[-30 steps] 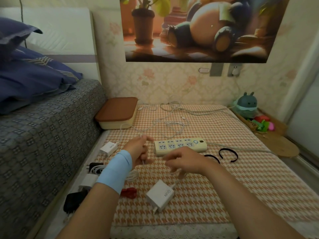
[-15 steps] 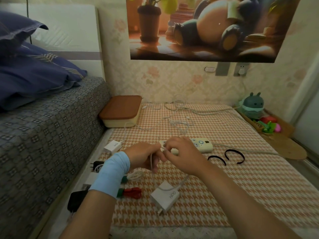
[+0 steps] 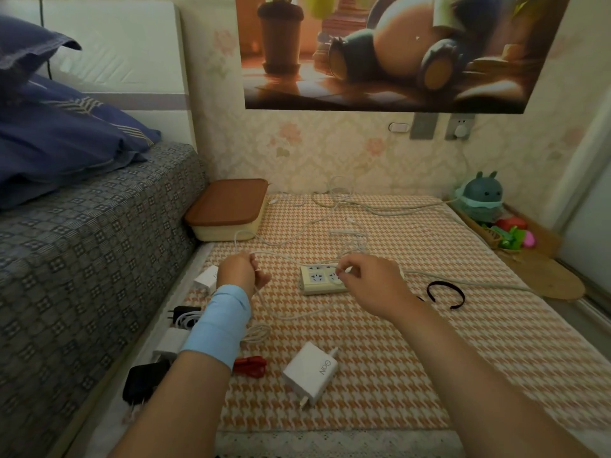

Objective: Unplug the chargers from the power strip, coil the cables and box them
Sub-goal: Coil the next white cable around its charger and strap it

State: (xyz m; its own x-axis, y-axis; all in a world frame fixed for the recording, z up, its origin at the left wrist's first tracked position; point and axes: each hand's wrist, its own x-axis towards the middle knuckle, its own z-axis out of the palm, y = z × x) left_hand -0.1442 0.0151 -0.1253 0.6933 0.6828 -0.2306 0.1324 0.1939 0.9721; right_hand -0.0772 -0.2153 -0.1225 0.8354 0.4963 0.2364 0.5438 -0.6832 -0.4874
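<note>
A cream plastic power strip [image 3: 322, 280] lies flat on the orange-checked mat [image 3: 429, 342]. Above it stretches a thin white cable [image 3: 284, 256] — gripped by the left hand [image 3: 241, 274], pinched by the right hand [image 3: 370, 285]. A white square charger brick [image 3: 310, 371] lies flat nearer, prongs toward the near edge. The cream box with a brown lid [image 3: 228, 206] sits closed at the mat's far left corner.

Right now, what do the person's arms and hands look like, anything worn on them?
Both forearms are bare, with no sleeves in view, and both hands are ungloved. A wide light blue wrap circles the wrist behind the left hand. The right hand and its wrist wear nothing; no ring or watch shows.
</note>
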